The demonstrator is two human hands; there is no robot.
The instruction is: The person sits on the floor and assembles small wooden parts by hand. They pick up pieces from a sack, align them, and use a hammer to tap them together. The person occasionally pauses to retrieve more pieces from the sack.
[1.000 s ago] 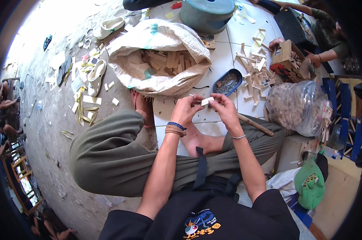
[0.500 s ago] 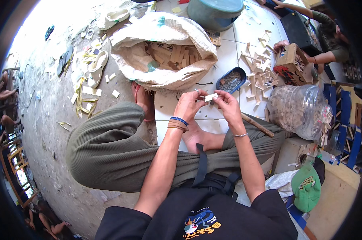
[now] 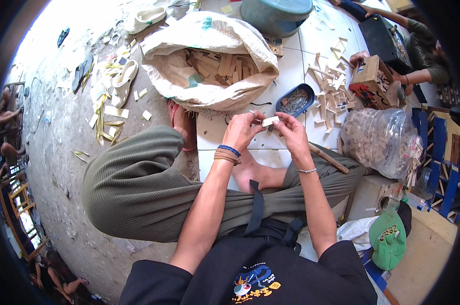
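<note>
Above the white tiles, my left hand [image 3: 239, 130] and my right hand [image 3: 293, 134] pinch a small pale wooden block [image 3: 270, 121] between their fingertips, one at each end. A small dark thing shows just beneath the block; what it is I cannot make out. Beyond my right hand lies a blue oval tray [image 3: 279, 106] of thin metal nails. A wooden stick [image 3: 329, 158], perhaps a tool handle, rests across my right leg. In front of my hands stands a large white woven sack [image 3: 161, 68], its mouth showing many wood offcuts [image 3: 229, 66].
Joined wood strips [image 3: 332, 84] are heaped on the tiles at right. Near them are a clear plastic jar [image 3: 380, 134] of wood bits and a co-worker's hand at a wooden box [image 3: 366, 75]. A bluish tub [image 3: 276, 18] stands behind; clogs [image 3: 122, 84] lie left; a green cap [image 3: 387, 239] sits lower right.
The block is tilted slightly differently between my fingertips. Both hands keep their hold and have hardly moved; the whole view has shifted a little.
</note>
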